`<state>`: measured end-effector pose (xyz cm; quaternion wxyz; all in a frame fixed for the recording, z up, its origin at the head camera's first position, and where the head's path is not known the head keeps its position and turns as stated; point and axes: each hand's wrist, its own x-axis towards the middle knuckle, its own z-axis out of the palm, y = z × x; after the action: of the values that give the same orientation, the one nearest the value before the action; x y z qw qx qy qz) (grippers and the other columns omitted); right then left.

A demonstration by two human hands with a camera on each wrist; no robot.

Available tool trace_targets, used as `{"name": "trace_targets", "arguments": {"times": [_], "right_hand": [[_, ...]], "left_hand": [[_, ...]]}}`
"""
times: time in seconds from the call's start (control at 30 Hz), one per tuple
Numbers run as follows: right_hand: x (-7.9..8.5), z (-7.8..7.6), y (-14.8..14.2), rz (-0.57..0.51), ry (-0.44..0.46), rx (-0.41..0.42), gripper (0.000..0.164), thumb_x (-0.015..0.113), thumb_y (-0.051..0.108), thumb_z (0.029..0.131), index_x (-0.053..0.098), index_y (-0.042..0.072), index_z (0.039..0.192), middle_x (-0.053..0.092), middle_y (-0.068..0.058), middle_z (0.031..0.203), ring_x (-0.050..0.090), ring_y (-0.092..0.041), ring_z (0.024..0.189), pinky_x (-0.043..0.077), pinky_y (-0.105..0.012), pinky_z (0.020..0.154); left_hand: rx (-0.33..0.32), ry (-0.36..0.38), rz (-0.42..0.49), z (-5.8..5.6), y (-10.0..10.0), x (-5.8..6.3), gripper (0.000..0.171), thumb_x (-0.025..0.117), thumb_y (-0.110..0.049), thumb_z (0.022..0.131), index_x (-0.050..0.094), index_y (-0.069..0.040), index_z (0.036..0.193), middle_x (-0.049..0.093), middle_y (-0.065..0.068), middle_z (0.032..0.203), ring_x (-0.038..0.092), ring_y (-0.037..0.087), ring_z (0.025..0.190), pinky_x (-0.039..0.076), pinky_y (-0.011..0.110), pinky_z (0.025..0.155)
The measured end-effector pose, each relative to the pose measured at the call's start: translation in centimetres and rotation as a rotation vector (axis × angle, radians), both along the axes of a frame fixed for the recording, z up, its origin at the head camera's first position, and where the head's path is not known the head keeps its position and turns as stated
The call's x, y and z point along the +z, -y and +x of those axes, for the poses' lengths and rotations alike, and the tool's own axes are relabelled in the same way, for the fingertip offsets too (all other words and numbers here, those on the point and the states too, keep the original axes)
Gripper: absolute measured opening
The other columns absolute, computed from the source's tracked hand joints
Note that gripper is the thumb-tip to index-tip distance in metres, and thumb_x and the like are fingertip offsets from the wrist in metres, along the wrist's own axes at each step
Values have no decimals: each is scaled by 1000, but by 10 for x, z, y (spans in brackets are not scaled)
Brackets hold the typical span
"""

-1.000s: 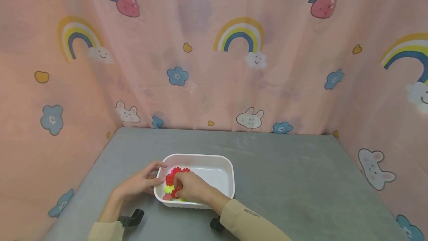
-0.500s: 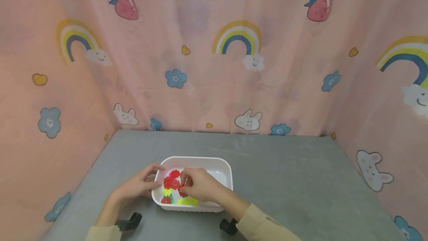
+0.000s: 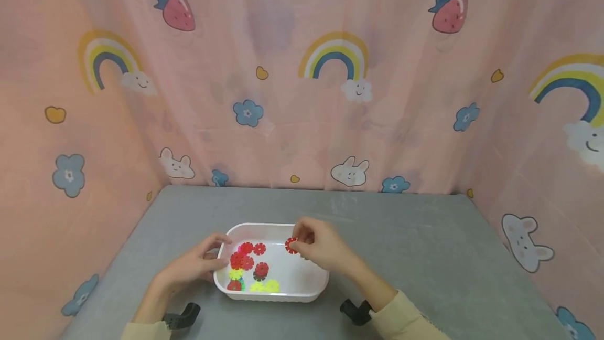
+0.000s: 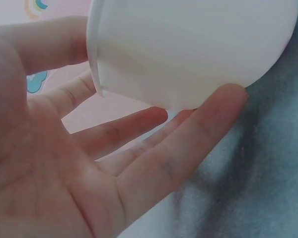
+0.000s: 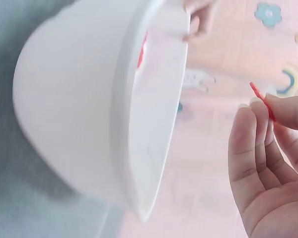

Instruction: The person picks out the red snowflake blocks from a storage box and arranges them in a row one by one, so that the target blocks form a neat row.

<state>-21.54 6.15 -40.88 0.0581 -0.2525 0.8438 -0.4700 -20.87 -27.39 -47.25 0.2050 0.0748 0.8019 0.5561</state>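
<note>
A white plastic tray (image 3: 302, 295) sits on the grey table, its left end held by my left hand (image 3: 194, 262). In the left wrist view, the fingers (image 4: 161, 171) reach along the outside wall of the tray (image 4: 188, 54). Over the tray's right part, my right hand (image 3: 325, 245) pinches a red notched snowflake disc (image 3: 290, 245) between thumb and fingers. The right wrist view shows that disc (image 5: 256, 91) edge-on, above the rim. Red discs (image 3: 237, 261), yellow discs (image 3: 272, 286) and a few of other colours lie mostly in the tray's left half.
The grey table (image 3: 424, 256) extends around the tray. A pink printed curtain (image 3: 292, 135) surrounds its back and sides. Black wrist straps (image 3: 183, 317) show on both wrists.
My right hand has moved right and up from the pile of discs, with a red disc in its fingertips. The left hand stays at the tray's left end.
</note>
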Motion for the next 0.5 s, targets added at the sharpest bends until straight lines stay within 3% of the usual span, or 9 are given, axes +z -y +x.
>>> {"name": "trace_targets", "arguments": {"times": [0.2, 0.5], "right_hand": [[-3, -12, -25, -10, -17, -120, 10, 71, 7, 94, 62, 11, 96, 62, -1, 83, 59, -19, 68, 55, -27, 59], [-28, -43, -56, -11, -23, -307, 11, 75, 8, 92, 65, 10, 97, 64, -3, 81, 60, -20, 65, 56, -28, 59]], "left_hand": [[11, 15, 1, 0, 1, 0, 54, 68, -21, 97, 43, -8, 143, 43, 21, 143, 63, 30, 107, 60, 43, 82], [11, 16, -10, 1, 1, 0, 56, 69, -21, 97, 41, -9, 144, 41, 20, 145, 62, 30, 107, 60, 43, 83]]}}
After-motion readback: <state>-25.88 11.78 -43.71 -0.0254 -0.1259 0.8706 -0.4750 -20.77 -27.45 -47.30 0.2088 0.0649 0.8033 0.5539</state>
